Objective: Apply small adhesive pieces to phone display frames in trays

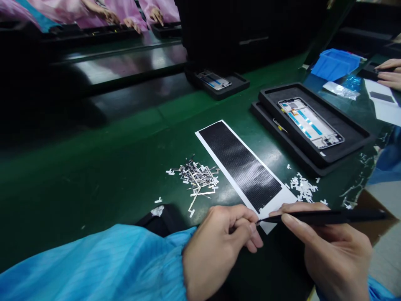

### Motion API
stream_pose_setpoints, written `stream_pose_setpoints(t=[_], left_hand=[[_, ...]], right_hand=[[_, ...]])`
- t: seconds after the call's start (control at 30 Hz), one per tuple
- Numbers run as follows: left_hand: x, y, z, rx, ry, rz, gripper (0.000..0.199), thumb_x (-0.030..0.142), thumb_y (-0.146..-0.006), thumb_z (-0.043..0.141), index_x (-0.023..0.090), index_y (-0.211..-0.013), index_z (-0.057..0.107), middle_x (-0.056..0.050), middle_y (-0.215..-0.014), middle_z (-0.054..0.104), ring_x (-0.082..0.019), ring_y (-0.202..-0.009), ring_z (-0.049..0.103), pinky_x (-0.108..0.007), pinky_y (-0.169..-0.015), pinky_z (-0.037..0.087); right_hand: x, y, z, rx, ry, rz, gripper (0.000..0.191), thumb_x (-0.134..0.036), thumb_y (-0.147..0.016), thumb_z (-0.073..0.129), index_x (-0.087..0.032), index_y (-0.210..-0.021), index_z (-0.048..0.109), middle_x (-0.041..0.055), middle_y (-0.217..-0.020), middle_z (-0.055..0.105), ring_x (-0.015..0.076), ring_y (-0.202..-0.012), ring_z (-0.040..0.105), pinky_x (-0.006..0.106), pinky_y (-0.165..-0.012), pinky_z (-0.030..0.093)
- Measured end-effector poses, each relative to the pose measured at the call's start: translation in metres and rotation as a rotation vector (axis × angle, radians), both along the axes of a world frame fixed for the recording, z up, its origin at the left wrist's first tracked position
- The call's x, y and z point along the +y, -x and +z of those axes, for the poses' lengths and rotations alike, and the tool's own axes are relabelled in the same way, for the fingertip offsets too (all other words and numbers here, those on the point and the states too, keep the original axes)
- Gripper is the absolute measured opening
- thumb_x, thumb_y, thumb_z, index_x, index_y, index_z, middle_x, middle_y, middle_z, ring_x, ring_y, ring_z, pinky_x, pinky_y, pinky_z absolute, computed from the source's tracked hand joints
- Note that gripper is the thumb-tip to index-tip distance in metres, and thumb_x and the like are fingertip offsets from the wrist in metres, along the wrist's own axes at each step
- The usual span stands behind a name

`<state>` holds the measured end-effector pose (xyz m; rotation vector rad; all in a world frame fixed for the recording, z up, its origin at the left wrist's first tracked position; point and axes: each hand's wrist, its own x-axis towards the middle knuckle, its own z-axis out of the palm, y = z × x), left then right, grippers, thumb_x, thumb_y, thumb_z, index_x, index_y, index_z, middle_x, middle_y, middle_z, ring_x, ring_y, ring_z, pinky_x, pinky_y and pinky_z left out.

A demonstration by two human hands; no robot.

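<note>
My right hand grips a pair of black tweezers, whose tip points left. That tip meets the fingertips of my left hand, which are pinched together on something too small to make out. Just beyond both hands lies a white backing sheet with rows of thin black strips. To its left is a loose pile of small flex cables with white tabs. A heap of little white peeled tabs sits right of the sheet, above my right hand.
Stacked black foam trays at the right hold a phone frame. Another tray with a phone frame stands farther back. A blue bin and a co-worker's hands are at far right. People in pink sleeves work across the line.
</note>
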<state>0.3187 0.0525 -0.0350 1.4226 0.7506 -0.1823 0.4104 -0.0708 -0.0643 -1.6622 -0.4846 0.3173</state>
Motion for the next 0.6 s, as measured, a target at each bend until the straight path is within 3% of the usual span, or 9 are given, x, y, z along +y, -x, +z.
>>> stream_pose_setpoints(t=[0.2,0.6], left_hand=[[-0.0017,-0.0006,0.0,-0.003,-0.015,0.015,0.016,0.008,-0.082,0.043,0.013,-0.075,0.056,-0.001,-0.064,0.064,-0.013,-0.06,0.059,-0.023,-0.061,0.043],[-0.0028,-0.0006,0.0004,-0.013,-0.018,0.027,0.017,0.006,-0.082,0.042,0.014,-0.073,0.054,-0.001,-0.061,0.064,-0.013,-0.059,0.059,-0.023,-0.061,0.043]], right_hand=[[-0.0002,0.0007,0.0004,0.054,-0.015,0.006,0.007,-0.03,-0.069,0.074,-0.025,-0.074,0.071,-0.0014,-0.078,0.068,0.0184,-0.08,0.063,0.024,-0.06,0.049],[-0.0024,-0.0048,-0.0018,-0.074,0.019,0.103,0.006,-0.028,-0.071,0.072,-0.026,-0.076,0.071,-0.0004,-0.08,0.069,0.0187,-0.075,0.064,0.024,-0.055,0.051]])
